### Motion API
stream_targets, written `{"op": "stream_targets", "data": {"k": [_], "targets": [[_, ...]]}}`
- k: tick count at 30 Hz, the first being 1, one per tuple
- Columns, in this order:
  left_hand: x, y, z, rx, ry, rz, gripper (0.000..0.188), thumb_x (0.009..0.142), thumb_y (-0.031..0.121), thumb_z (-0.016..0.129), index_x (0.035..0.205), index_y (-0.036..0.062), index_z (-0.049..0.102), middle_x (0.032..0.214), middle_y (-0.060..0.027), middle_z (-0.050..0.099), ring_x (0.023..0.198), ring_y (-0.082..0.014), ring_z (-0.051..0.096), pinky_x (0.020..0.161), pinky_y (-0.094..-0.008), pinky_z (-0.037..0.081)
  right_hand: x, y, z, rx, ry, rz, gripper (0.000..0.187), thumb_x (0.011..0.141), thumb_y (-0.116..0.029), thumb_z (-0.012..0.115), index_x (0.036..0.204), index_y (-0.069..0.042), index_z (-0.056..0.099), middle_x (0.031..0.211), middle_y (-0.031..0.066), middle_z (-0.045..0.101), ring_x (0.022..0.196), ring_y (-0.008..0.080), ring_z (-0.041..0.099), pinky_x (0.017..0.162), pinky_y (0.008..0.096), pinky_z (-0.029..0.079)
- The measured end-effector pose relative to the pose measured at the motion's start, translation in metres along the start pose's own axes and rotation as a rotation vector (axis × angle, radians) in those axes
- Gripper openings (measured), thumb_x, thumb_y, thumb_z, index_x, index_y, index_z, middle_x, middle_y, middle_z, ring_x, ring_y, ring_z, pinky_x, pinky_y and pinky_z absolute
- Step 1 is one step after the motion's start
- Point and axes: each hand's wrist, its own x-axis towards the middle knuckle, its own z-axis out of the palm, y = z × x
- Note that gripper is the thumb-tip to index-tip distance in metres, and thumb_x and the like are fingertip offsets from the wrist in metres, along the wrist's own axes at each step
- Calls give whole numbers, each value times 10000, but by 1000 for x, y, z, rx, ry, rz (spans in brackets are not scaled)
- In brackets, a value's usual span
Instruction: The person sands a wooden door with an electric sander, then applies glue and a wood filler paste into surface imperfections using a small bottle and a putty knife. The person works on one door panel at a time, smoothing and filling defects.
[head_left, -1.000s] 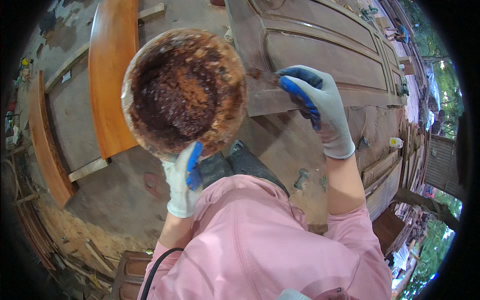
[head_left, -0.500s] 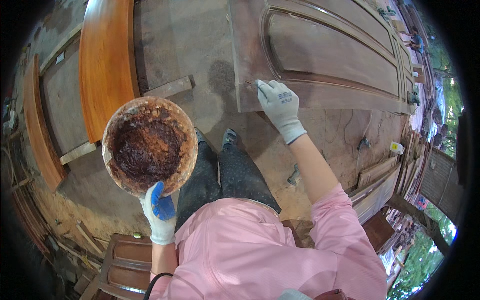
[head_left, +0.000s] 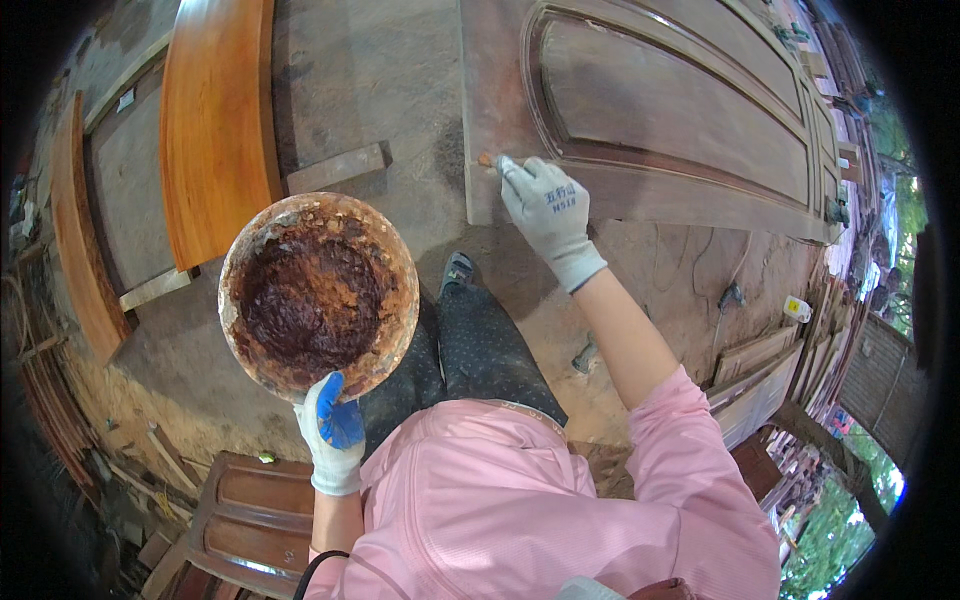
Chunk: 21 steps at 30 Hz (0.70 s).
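My left hand (head_left: 333,430), in a white glove with a blue palm, grips the rim of a round bowl (head_left: 402,300) with its thumb over the edge. Thick reddish-brown paste (head_left: 312,300) coats the bowl's inside. A light grey glove covers my right hand (head_left: 545,205), its fingers pinched around what looks like a small scraper. Only the reddish-brown tip of the scraper (head_left: 487,159) shows; the fingers hide the rest. That hand is over the near left corner of a brown panelled wooden door (head_left: 640,95). Whether the tip touches the wood I cannot tell.
Glossy orange-brown boards (head_left: 218,130) rest on wooden supports at the left. A short wood strip (head_left: 335,170) lies beside them. Behind me at lower left is a panelled wooden piece (head_left: 255,520). Cables and a dark tool (head_left: 733,296) lie on the floor at right, near stacked boards (head_left: 760,365).
The bowl in my left hand has shifted slightly right. My right hand has moved a little left, and the scraper's tip now shows broader and orange-brown instead of as a thin edge.
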Motion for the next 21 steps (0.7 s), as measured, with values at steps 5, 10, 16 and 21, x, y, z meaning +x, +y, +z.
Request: {"op": "stream_targets", "data": {"k": [5, 10, 16, 21], "targets": [[1, 9, -1, -136, 9, -82, 205, 1003, 102, 628, 1177, 8, 681, 1217, -96, 658, 1183, -221, 612, 1051, -419, 488, -2, -8, 3, -38, -74, -103, 270, 918, -245, 652, 1168, -181, 730, 862, 17, 635, 827, 207, 664, 684, 367, 542], [3, 25, 8, -519, 76, -267, 205, 1003, 107, 628, 1174, 8, 681, 1207, -98, 663, 1183, -228, 617, 1056, -426, 487, -3, 0, -1, -43, -51, -127, 344, 915, -230, 657, 1251, -191, 718, 839, 8, 606, 798, 200, 624, 687, 355, 507], [7, 34, 8, -613, 38, -223, 204, 1004, 115, 629, 1170, 10, 685, 1208, -100, 670, 1171, -238, 628, 1066, -431, 484, -18, -4, -2, -14, -71, -112, 284, 913, -228, 666, 1186, -174, 725, 871, 21, 608, 851, 224, 612, 730, 381, 485], [2, 11, 3, -362, 48, -169, 195, 1005, 113, 622, 1157, 10, 690, 1204, -103, 674, 1159, -239, 637, 1073, -438, 482, -14, 1, 3, -13, -36, -87, 271, 915, -224, 667, 1173, -166, 726, 875, 25, 610, 850, 225, 607, 735, 389, 482]]}}
